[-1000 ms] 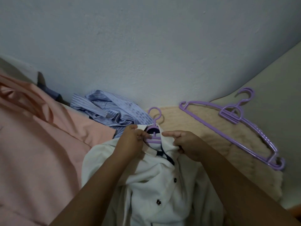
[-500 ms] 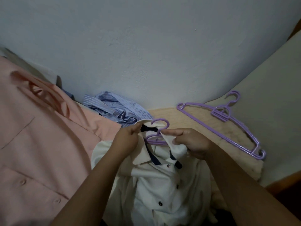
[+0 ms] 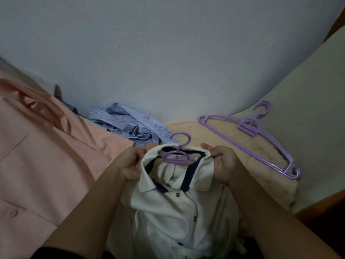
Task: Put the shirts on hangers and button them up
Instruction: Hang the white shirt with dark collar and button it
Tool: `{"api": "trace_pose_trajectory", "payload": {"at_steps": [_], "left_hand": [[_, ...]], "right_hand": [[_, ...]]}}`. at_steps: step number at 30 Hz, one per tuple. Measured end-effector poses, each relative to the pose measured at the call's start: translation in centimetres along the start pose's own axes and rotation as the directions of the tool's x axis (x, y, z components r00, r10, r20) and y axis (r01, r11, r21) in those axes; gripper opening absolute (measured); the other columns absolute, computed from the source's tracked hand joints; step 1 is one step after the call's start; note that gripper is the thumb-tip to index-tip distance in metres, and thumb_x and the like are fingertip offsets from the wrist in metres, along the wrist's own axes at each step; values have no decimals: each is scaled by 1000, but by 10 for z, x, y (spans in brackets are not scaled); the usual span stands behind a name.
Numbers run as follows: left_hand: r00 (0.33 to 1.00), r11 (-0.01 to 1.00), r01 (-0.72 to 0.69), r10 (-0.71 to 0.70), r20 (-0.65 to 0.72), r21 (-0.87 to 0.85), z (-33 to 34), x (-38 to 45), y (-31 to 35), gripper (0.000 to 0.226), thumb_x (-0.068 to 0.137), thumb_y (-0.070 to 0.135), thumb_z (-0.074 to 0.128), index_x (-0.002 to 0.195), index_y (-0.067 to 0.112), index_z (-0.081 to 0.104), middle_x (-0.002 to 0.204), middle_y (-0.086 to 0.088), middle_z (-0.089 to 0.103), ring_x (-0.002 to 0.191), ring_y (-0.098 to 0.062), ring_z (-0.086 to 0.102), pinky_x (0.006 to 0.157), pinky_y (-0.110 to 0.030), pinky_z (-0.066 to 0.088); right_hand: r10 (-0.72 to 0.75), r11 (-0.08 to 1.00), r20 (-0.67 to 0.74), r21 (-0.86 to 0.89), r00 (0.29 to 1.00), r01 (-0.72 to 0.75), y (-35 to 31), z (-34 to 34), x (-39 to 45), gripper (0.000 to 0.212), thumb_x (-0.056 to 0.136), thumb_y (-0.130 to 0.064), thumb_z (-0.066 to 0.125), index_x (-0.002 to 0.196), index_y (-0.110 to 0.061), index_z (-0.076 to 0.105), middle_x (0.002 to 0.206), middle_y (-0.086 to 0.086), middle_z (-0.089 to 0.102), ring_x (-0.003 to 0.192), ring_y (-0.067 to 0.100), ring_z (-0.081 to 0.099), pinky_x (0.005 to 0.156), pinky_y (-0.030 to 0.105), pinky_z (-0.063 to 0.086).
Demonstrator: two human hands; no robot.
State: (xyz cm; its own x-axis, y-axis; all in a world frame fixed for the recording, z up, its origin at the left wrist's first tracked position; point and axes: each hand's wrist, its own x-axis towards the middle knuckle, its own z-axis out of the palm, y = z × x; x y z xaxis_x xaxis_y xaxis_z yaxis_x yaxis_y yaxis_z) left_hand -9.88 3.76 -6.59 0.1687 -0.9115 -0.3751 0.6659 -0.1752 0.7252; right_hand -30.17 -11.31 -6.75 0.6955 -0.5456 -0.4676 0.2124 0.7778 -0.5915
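A white shirt with a dark-lined collar and dark buttons hangs on a purple hanger whose hook sticks up out of the collar. My left hand grips the left side of the collar. My right hand grips the right side of it. The collar stands spread open between both hands. Several buttons run down the shirt front; the top ones look undone.
A spare purple hanger lies on a beige towel to the right. A crumpled blue striped shirt lies behind, against the pale wall. A peach shirt covers the left side.
Both hands have moved apart along the collar and spread it wide open. The hanger's hook now stands clear above the collar. The view has shifted a little.
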Motion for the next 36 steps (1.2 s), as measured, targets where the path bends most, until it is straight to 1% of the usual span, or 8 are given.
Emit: {"api": "trace_pose_trajectory", "payload": {"at_steps": [3, 8, 16, 20, 22, 25, 32, 36], "left_hand": [[1000, 996, -16, 18, 22, -84, -17, 15, 5, 75, 35, -3, 75, 110, 0, 68, 102, -20, 68, 81, -30, 68, 72, -32, 58], [959, 974, -192, 161, -234, -120, -11, 38, -6, 44, 81, -10, 49, 116, 16, 58, 97, -7, 74, 79, -26, 71, 65, -36, 59], [928, 990, -122, 89, -363, -69, -27, 55, -33, 47, 92, -15, 38, 127, 13, 50, 103, -9, 65, 89, -25, 64, 69, -31, 58], [796, 937, 23, 194, -573, 349, -24, 56, -24, 32, 89, -4, 54, 114, 13, 66, 92, -9, 67, 75, -21, 62, 63, -27, 53], [710, 787, 12, 427, -559, 617, -22, 58, -16, 19, 86, 7, 63, 102, 18, 70, 91, -1, 68, 81, -19, 64, 72, -29, 53], [646, 250, -11, 741, -184, 968, -19, 72, -3, 38, 76, 38, 71, 110, 21, 70, 111, 4, 68, 106, -15, 60, 93, -33, 47], [930, -360, 101, 366, 41, 928, -19, 115, -14, 88, 67, 67, 70, 142, 31, 43, 142, 7, 47, 133, -16, 36, 109, -39, 23], [946, -466, 154, 325, 7, 871, -30, 125, -19, 88, 72, 65, 67, 146, 30, 36, 140, 5, 47, 133, -17, 31, 109, -39, 17]], "right_hand": [[-20, 999, 3, 46, 1000, 20, 2, -3, 17, 34, 63, -1, 38, 89, 1, 59, 78, 19, 62, 69, 33, 54, 66, 35, 50], [-40, 999, 50, -19, 998, 41, 14, -11, 46, 34, 92, 10, 33, 101, -12, 57, 70, 8, 68, 55, 17, 65, 52, 24, 54], [-11, 984, -115, -176, 993, -10, 45, -33, 81, 34, 91, 14, 40, 111, -2, 62, 125, 19, 54, 109, 33, 55, 73, 38, 56], [-109, 958, -198, -284, 974, 49, 40, -35, 83, 31, 89, 11, 46, 113, -2, 61, 96, 15, 64, 83, 28, 61, 66, 36, 53], [-174, 929, -171, -355, 970, 104, 34, -32, 85, 28, 88, 8, 51, 109, -7, 62, 96, 14, 66, 83, 27, 63, 72, 39, 53], [-232, 873, -137, -465, 963, 144, 26, -27, 88, 28, 87, 3, 56, 110, -12, 62, 96, 9, 68, 80, 21, 64, 67, 31, 51], [-210, 884, -119, -448, 971, 136, 26, -38, 94, 21, 88, -2, 59, 107, -10, 64, 92, 11, 69, 79, 23, 66, 70, 34, 53], [-187, 903, -103, -409, 977, 130, 28, -49, 97, 17, 88, 2, 56, 101, -6, 64, 78, 8, 66, 58, 12, 62, 53, 24, 49]]}}
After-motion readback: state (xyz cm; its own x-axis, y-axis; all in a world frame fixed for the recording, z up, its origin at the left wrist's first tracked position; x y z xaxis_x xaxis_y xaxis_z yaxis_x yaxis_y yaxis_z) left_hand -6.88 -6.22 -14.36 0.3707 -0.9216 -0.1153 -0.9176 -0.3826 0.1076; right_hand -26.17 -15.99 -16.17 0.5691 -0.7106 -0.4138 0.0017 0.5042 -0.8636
